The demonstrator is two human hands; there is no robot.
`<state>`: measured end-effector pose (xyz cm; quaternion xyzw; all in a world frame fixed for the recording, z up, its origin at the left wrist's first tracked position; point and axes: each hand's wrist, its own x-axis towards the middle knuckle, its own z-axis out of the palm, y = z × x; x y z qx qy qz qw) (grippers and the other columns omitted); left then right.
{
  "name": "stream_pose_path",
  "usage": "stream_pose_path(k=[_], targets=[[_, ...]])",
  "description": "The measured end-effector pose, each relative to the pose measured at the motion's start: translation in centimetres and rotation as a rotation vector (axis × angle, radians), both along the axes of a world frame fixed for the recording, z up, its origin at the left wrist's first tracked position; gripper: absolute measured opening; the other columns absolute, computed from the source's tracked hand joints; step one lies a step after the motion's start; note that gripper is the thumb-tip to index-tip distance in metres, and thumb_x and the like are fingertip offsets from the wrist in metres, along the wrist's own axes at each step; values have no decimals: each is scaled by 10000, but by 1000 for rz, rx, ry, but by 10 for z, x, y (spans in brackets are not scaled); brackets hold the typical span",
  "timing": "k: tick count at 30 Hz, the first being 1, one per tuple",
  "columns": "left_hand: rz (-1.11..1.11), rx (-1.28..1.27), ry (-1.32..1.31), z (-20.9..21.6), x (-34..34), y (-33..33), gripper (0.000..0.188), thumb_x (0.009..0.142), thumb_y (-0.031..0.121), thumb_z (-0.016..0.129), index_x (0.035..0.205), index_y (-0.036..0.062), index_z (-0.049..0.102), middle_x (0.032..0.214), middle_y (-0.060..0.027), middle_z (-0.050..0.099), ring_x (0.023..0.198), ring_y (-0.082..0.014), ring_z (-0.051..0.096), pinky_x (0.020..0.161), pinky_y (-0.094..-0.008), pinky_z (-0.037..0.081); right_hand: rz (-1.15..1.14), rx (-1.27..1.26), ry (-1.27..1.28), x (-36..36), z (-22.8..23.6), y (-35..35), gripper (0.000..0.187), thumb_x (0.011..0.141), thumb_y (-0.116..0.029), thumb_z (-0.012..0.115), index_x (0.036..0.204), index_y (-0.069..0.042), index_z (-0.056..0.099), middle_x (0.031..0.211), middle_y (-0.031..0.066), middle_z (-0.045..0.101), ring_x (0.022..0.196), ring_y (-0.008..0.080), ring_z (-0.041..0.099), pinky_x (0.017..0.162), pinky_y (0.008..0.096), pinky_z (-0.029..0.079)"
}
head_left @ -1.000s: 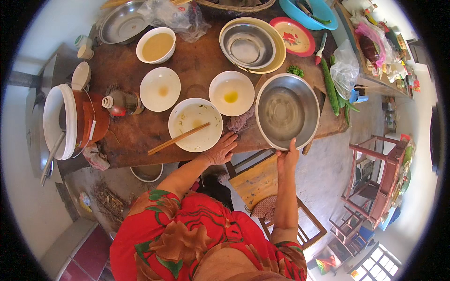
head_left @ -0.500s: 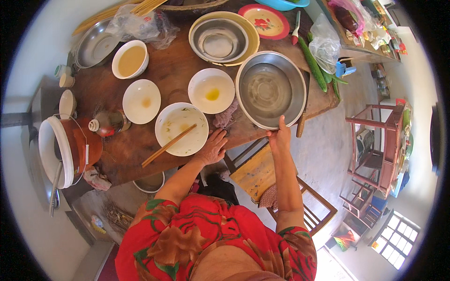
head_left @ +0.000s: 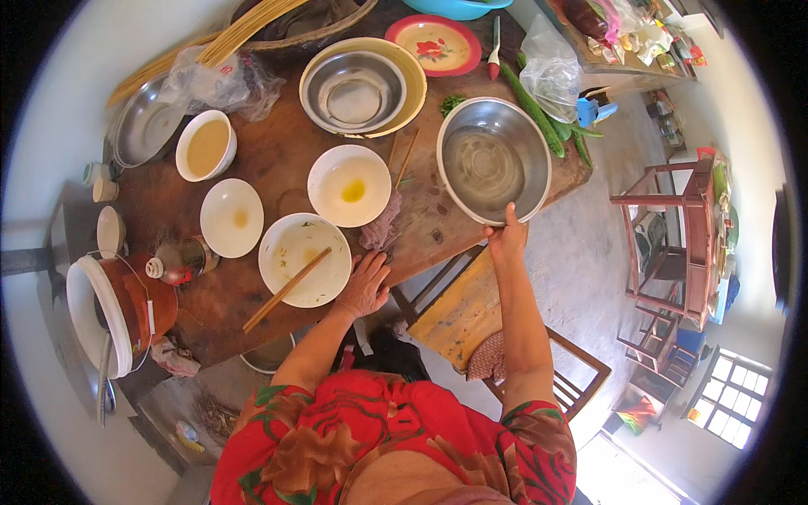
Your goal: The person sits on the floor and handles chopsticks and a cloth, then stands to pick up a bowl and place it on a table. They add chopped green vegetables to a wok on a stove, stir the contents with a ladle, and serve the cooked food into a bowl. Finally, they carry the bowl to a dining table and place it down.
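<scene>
My right hand (head_left: 508,239) grips the near rim of a steel basin (head_left: 539,202), thumb on top and fingers underneath. The basin sits over the table's right front edge, slightly tilted, with a little cloudy liquid inside. My left hand (head_left: 364,286) lies flat at the table edge, fingers spread and holding nothing. Beside it stands a white bowl (head_left: 332,282) with green bits inside and a pair of chopsticks (head_left: 286,290) across it. A crumpled mauve cloth (head_left: 383,223) is just beyond the left hand. Next to that cloth is a white bowl holding yellow oil (head_left: 353,190).
Behind are a steel bowl (head_left: 353,90) inside a yellow basin (head_left: 415,97), a red-rimmed plate (head_left: 402,38), a knife (head_left: 495,50) and cucumbers (head_left: 534,109). Leftward stand a bowl of tan liquid (head_left: 207,147), a bottle (head_left: 183,259) and a bucket (head_left: 124,316). A chair (head_left: 459,316) stands close below.
My right hand has shifted the steel basin rightward across the table, uncovering thin sticks and chopped greens and hiding a wooden handle. My left hand stays flat. The view has shifted.
</scene>
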<state>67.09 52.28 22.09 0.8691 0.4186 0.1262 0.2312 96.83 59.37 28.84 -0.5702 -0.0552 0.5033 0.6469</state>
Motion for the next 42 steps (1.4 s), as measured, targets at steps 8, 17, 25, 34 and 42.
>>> stream_pose_path(k=[8, 17, 25, 34, 42], targets=[[6, 46, 0, -6, 0, -2, 432, 672, 262, 618, 1053, 93, 506, 1279, -104, 401, 1219, -275, 352, 985, -482, 261, -191, -67, 75, 60, -49, 35, 274, 905, -241, 500, 1111, -76, 428, 890, 99, 562, 633, 201, 547, 409, 278, 436], [13, 23, 4, -7, -1, -1, 429, 672, 259, 619, 1054, 99, 508, 1282, -105, 399, 1214, -273, 353, 981, -485, 262, -265, -75, 159, 89, -71, 58, 286, 889, -223, 531, 1074, -31, 428, 901, 135, 562, 614, 247, 551, 401, 276, 425], [7, 17, 5, -9, 0, -1, 420, 672, 262, 623, 1042, 94, 516, 1284, -105, 397, 1203, -277, 360, 976, -478, 272, -327, -61, 56, 93, -85, 67, 373, 860, -267, 581, 1085, -11, 428, 883, 129, 565, 633, 242, 564, 411, 271, 445], [7, 39, -14, -9, 1, -1, 430, 659, 254, 630, 1042, 99, 513, 1283, -111, 407, 1186, -275, 381, 963, -473, 282, -327, -48, -2, 80, -75, 64, 459, 810, -363, 634, 1036, 4, 478, 890, 111, 577, 651, 217, 566, 466, 278, 487], [11, 34, -3, -9, 2, -1, 424, 660, 255, 619, 1040, 101, 510, 1279, -113, 412, 1186, -279, 382, 968, -477, 274, -303, 98, 108, 48, -70, 44, 449, 841, -347, 594, 1103, -6, 471, 983, 162, 549, 810, 258, 573, 645, 363, 515]])
